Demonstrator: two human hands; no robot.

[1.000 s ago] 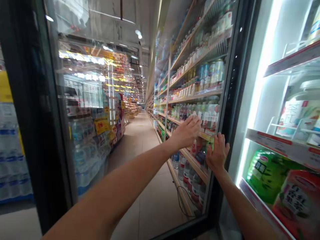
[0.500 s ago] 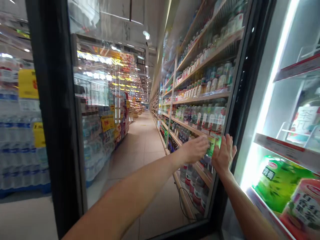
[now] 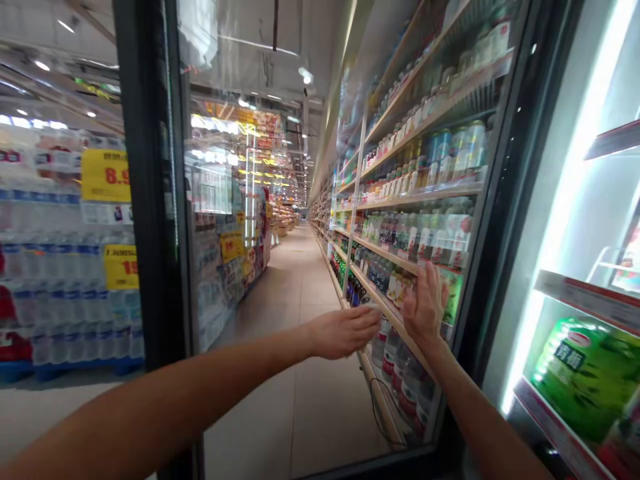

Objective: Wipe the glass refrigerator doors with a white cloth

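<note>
- Glass in a black frame: the door (image 3: 310, 267) stands upright behind both my hands and spreads out to either side of them.
- My left hand (image 3: 345, 331) is held out flat, fingers straight and close together, pointing toward my right hand — I see no grip on anything.
- My right hand (image 3: 424, 303) is raised, fingers upward and slightly parted, thumb toward my left hand. It overlaps the pane, near the door's right-hand frame (image 3: 515, 167); I cannot tell whether the skin meets the glass.
- My two hands are apart, the left one lower, with a narrow gap between the left fingertips and the right palm.
- Above and around my right hand, wooden shelves (image 3: 420, 198) of bottles and cans show in the glass. A green patch (image 3: 453, 293) appears just right of those fingers.
- Below my right hand, near the floor, a thin dark cable (image 3: 376, 408) curls.
- Farther right of that hand, past the frame, a bright light strip (image 3: 565, 220) runs beside a cooler shelf that holds a green pouch (image 3: 583, 377); a red pouch (image 3: 623, 437) is partly cut off at the edge.
- Well left of my left hand, packs of bottled water (image 3: 75, 297) are stacked — yellow price signs (image 3: 106, 175) hang on them.
</note>
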